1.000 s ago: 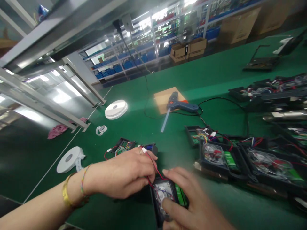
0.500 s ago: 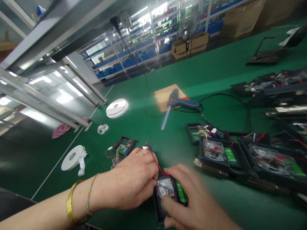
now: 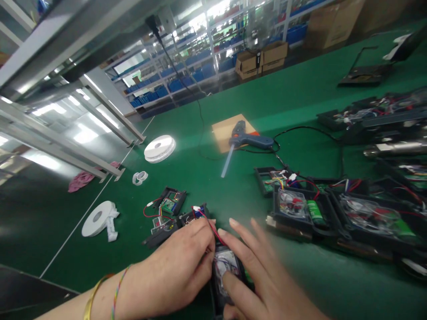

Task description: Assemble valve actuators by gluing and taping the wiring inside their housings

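Note:
In front of me lies a black plastic housing (image 3: 217,297) that holds a clear box with coiled wires (image 3: 224,262) and a green cylindrical cell, mostly covered by fingers. Bent fingers of my left hand (image 3: 182,264) are closed at the housing's upper left edge; their tips are hidden. Red wires (image 3: 213,229) run past them to a white connector (image 3: 196,208) on a small black part (image 3: 202,210) just beyond. My right hand (image 3: 263,271) spreads over the housing's right side, thumb on the clear box, other fingers stretched out and partly blurred.
Left of the hands sits another small circuit unit (image 3: 171,202) with wires. White tape rolls (image 3: 97,218) lie farther left. A glue gun (image 3: 248,138) rests on a tan board (image 3: 220,132), its cable running right toward several wired housings (image 3: 293,213). A metal frame (image 3: 110,120) stands at left.
My right hand's fingers have lifted and spread from the housing's top edge. The small black part beyond my left hand shows more. The whole view has shifted slightly.

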A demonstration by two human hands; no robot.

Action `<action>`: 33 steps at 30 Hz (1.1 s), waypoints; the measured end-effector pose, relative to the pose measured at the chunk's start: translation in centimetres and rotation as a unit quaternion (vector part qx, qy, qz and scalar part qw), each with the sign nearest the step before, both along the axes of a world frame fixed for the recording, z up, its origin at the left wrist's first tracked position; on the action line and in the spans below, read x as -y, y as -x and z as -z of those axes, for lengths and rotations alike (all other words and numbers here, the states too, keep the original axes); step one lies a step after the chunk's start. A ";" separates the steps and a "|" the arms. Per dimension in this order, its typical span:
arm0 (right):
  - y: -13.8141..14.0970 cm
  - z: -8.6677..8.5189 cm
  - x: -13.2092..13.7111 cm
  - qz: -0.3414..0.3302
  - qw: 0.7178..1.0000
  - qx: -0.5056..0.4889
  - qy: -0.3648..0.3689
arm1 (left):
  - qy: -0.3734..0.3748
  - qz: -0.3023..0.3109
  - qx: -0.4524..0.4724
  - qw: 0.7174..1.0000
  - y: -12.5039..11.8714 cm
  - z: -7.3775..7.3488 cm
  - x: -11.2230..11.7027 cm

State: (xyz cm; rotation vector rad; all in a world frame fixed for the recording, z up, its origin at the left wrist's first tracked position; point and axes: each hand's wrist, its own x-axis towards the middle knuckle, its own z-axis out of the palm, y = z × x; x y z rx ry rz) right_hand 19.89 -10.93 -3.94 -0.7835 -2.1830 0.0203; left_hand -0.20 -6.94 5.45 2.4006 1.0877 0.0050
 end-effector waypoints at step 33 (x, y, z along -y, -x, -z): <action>-4.8 -2.1 1.9 0.020 0.991 0.128 -0.015 | 0.059 -0.096 0.131 0.985 -4.2 3.3 2.4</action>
